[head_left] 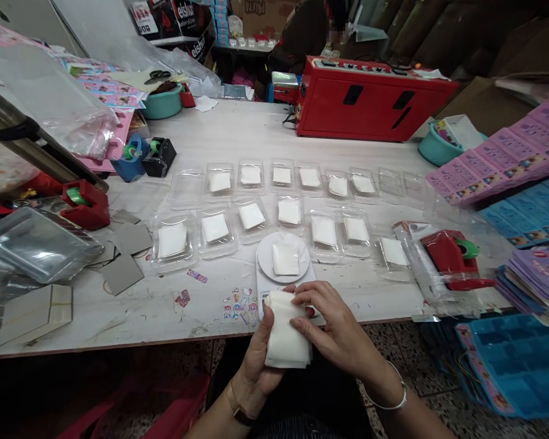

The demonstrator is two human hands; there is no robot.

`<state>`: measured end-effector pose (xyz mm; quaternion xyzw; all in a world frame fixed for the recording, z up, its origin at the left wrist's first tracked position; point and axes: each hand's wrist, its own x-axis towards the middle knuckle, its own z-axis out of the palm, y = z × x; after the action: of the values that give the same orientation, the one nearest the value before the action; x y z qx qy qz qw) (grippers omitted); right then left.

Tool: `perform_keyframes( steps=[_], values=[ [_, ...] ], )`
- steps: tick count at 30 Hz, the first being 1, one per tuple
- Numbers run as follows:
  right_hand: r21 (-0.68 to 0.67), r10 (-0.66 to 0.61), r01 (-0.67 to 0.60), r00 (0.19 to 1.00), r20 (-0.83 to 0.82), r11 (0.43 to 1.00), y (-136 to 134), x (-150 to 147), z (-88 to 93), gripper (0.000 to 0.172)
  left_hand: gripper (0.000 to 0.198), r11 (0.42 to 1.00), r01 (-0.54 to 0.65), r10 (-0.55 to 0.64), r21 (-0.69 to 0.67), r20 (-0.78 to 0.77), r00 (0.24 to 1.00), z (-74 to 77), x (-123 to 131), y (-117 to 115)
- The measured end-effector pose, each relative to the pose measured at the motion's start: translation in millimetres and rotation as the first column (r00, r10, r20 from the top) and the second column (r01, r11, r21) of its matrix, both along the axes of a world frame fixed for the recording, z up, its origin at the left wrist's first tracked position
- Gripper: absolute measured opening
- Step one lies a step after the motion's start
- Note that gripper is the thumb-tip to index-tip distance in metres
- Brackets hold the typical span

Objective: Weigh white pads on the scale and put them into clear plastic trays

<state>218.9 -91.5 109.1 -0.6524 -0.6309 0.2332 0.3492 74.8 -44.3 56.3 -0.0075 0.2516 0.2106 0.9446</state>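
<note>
A thick stack of white, thin square sheets (287, 342) is held over the table's front edge. My left hand (255, 360) is closed around it from below, with the thumb along its left side. My right hand (336, 329) has its thumb and fingers on the stack's upper right part, gripping the sheets there. Just beyond my hands stands a small white scale (261, 268) with a round plate, and a small pile of the same sheets (285, 259) lies on it. Farther back, clear plastic trays (190, 259) form two rows, most with a white pile inside.
Red tape dispensers stand at left (89, 210) and right (455, 259). Grey cardboard pieces (125, 268) and small stickers (240, 305) lie at left and front. A large red box-shaped device (370, 100) stands at the back. Pink boxes (507, 152) and blue trays (521, 366) are at right.
</note>
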Motion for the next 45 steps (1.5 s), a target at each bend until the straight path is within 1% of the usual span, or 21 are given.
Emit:
perform_keyframes(
  steps=[2, 4, 6, 7, 8, 10, 12, 13, 18, 20, 24, 27, 29, 31, 33, 34, 36, 38, 40, 42, 45],
  values=[
    [0.022, -0.005, 0.005, 1.000, 0.018, 1.000, -1.0, -0.2, -1.6, 0.019, 0.055, 0.999, -0.031, 0.031, -0.015, -0.014, 0.999, 0.7, 1.0, 1.2],
    [0.094, 0.012, -0.022, 0.994, 0.107, 0.995, -4.2, -1.5, -3.5, 0.034, 0.050, 0.996, -0.077, 0.076, -0.045, -0.026, 0.997, 1.5, 3.3, 3.0],
    [0.174, 0.067, -0.113, 0.966, 0.251, 0.978, -8.8, -4.2, -5.7, 0.055, 0.049, 0.988, -0.114, 0.113, -0.100, -0.018, 0.993, 1.9, 6.3, 5.0],
    [0.196, 0.098, -0.170, 0.938, 0.331, 0.966, -11.1, -5.6, -6.9, 0.062, 0.049, 0.985, -0.120, 0.121, -0.124, -0.002, 0.993, 1.9, 7.9, 6.0],
    [0.209, 0.120, -0.219, 0.907, 0.403, 0.953, -13.2, -6.9, -7.9, 0.063, 0.050, 0.983, -0.121, 0.124, -0.135, 0.018, 0.992, 1.9, 9.3, 6.9],
    [0.224, 0.124, -0.265, 0.859, 0.497, 0.938, -16.2, -8.2, -9.6, 0.052, 0.053, 0.987, -0.111, 0.119, -0.117, 0.061, 0.991, 2.1, 11.5, 8.2],
    [0.247, 0.103, -0.267, 0.845, 0.525, 0.931, -16.9, -7.3, -10.0, 0.040, 0.056, 0.990, -0.117, 0.123, -0.078, 0.082, 0.989, 2.7, 12.7, 8.8],
    [0.257, 0.098, -0.266, 0.846, 0.523, 0.929, -16.5, -6.3, -9.8, 0.037, 0.056, 0.990, -0.127, 0.132, -0.066, 0.081, 0.988, 3.1, 12.9, 8.7],
    [0.272, 0.110, -0.269, 0.867, 0.487, 0.924, -10.2, -2.5, -7.0, 0.031, 0.040, 0.982, -0.152, 0.161, -0.112, 0.075, 0.984, 6.4, 12.8, 7.6],
    [0.283, 0.125, -0.287, 0.871, 0.475, 0.915, -8.3, -3.0, -6.1, 0.029, 0.039, 0.980, -0.160, 0.173, -0.120, 0.100, 0.980, 8.3, 12.8, 7.6],
    [0.278, 0.167, -0.316, 0.876, 0.452, 0.907, -8.8, -3.6, -3.5, 0.028, 0.053, 0.989, -0.120, 0.133, -0.089, 0.154, 0.979, 11.7, 12.3, 7.2],
    [0.302, 0.187, -0.320, 0.898, 0.397, 0.898, -11.9, -0.5, -0.6, 0.037, 0.070, 0.994, -0.088, 0.099, -0.067, 0.169, 0.981, 11.5, 10.3, 6.3],
    [0.322, 0.123, -0.240, 0.931, 0.344, 0.916, -13.8, 2.6, 0.6, 0.037, 0.078, 0.995, -0.098, 0.100, -0.021, 0.165, 0.981, 9.8, 8.3, 5.9],
    [0.306, -0.006, -0.090, 0.954, 0.299, 0.948, -14.1, 5.2, 1.0, 0.028, 0.082, 0.993, -0.111, 0.103, 0.047, 0.143, 0.984, 7.2, 6.6, 5.5],
    [0.273, -0.107, 0.028, 0.955, 0.278, 0.962, -12.0, 6.3, 1.5, 0.023, 0.084, 0.988, -0.098, 0.084, 0.124, 0.109, 0.990, 4.2, 5.4, 4.5],
    [0.262, -0.128, 0.055, 0.954, 0.272, 0.964, -10.1, 6.3, 2.2, 0.022, 0.084, 0.983, -0.086, 0.071, 0.162, 0.094, 0.993, 2.8, 5.1, 3.7],
    [0.258, -0.118, 0.049, 0.959, 0.259, 0.965, -5.0, 5.4, 5.1, 0.021, 0.084, 0.970, -0.056, 0.039, 0.238, 0.075, 0.996, 1.1, 4.9, 1.7],
    [0.238, -0.071, 0.010, 0.966, 0.248, 0.971, 0.4, 4.1, 9.4, 0.018, 0.083, 0.951, -0.029, 0.010, 0.307, 0.063, 0.998, 1.8, 4.9, -0.1],
    [0.187, -0.009, -0.038, 0.969, 0.246, 0.982, 4.8, 3.2, 13.4, 0.012, 0.083, 0.938, -0.003, -0.012, 0.348, 0.040, 0.999, 5.2, 5.0, -1.1],
    [0.142, 0.028, -0.064, 0.970, 0.241, 0.988, 7.2, 3.1, 15.6, 0.009, 0.084, 0.936, 0.015, -0.022, 0.351, 0.014, 1.000, 9.2, 5.0, -1.4],
    [0.142, 0.034, -0.070, 0.970, 0.241, 0.987, 8.1, 3.1, 15.5, 0.009, 0.083, 0.944, 0.050, -0.046, 0.327, -0.018, 0.999, 11.6, 4.8, -1.4]
  ],
)
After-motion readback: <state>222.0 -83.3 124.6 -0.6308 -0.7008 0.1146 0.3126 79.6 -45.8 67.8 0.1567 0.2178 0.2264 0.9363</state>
